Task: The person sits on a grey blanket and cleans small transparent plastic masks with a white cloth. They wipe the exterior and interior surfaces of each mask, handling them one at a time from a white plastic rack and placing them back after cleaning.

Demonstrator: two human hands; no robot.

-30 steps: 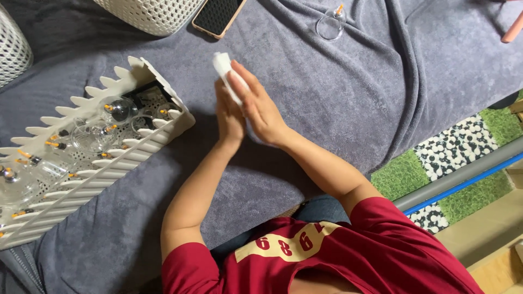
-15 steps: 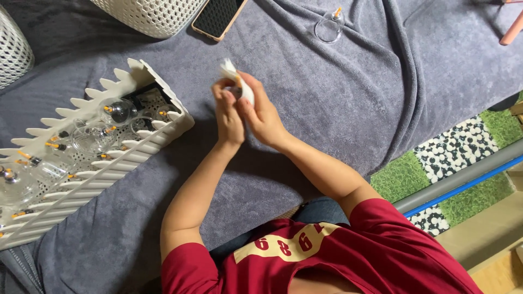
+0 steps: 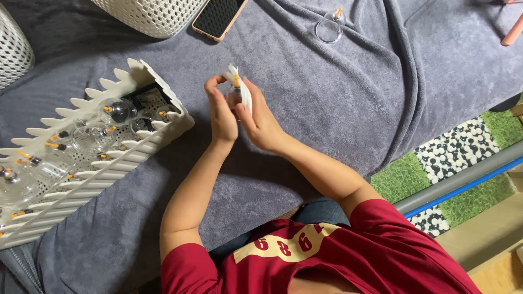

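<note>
Both hands raised slightly since a second ago. Left hand (image 3: 222, 111) and right hand (image 3: 260, 121) now gripping small glass cup (image 3: 234, 93) in white cloth (image 3: 243, 90), orange valve newly exposed. Wiping under way over grey blanket (image 3: 338, 109).

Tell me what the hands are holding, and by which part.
Both hands, left hand and right hand, hold a small clear cup wrapped in a white cloth; the fingers grip its sides through the cloth.

Cup (image 3: 235, 93) held between left hand (image 3: 222, 111) and right hand (image 3: 260, 121), over blanket (image 3: 338, 109). Tray (image 3: 81, 158) left of grip; phone (image 3: 218, 17) beyond; loose cup (image 3: 329, 28) beyond-right.
</note>
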